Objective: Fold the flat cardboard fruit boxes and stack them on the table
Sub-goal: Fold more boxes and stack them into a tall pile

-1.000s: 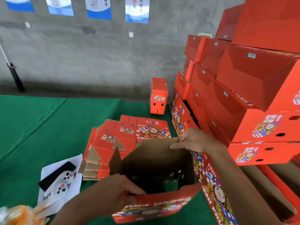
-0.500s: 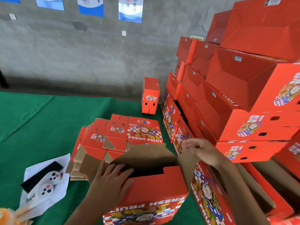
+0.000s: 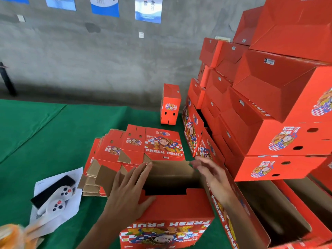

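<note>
Two open grips: I see my left hand [image 3: 129, 193] flat on the half-folded red cardboard fruit box [image 3: 172, 211], right hand [image 3: 213, 175] with fingers spread at its rim.

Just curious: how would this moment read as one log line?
folding box | left hand pressing flap, open | right hand open at rim | flat stack behind

"FRESH FRUIT" is printed on the flat box [image 3: 162, 144] and half-folded box [image 3: 172, 225].

Two hands [image 3: 131, 191]; two white controllers [image 3: 59, 200]; four wall posters [image 3: 149, 9].
</note>
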`<state>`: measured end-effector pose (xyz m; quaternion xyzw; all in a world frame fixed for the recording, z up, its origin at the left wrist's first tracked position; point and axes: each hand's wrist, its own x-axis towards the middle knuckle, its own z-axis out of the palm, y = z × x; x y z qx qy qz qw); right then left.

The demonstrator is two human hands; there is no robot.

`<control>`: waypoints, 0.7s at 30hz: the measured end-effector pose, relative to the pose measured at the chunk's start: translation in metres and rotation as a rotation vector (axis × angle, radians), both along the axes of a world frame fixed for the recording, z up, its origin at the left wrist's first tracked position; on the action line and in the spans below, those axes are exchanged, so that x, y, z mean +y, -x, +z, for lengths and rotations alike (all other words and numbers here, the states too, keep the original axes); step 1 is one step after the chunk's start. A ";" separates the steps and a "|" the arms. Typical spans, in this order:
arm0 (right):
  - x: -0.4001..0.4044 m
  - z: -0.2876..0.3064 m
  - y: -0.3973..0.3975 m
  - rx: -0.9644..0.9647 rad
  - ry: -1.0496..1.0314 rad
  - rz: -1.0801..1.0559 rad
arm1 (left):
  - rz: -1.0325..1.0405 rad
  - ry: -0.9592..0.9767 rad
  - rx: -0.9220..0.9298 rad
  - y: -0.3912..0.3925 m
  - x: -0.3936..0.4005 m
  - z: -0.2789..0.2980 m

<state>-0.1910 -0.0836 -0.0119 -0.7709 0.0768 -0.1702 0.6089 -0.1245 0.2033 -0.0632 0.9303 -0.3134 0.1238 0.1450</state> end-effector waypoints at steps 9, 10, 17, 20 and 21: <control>0.005 -0.046 0.003 -0.084 0.374 0.118 | 0.297 -0.137 -0.089 -0.011 -0.013 -0.004; 0.005 -0.049 -0.001 -0.048 0.450 0.109 | 0.305 -0.123 -0.096 -0.011 -0.016 -0.003; 0.002 -0.048 -0.009 0.054 0.597 0.151 | 0.246 0.440 -0.377 -0.006 -0.016 -0.011; 0.003 -0.047 -0.013 0.125 0.599 0.138 | 0.078 0.489 -0.231 -0.004 -0.017 -0.012; 0.003 -0.047 -0.014 0.135 0.602 0.136 | 0.055 0.462 -0.111 -0.004 -0.017 -0.010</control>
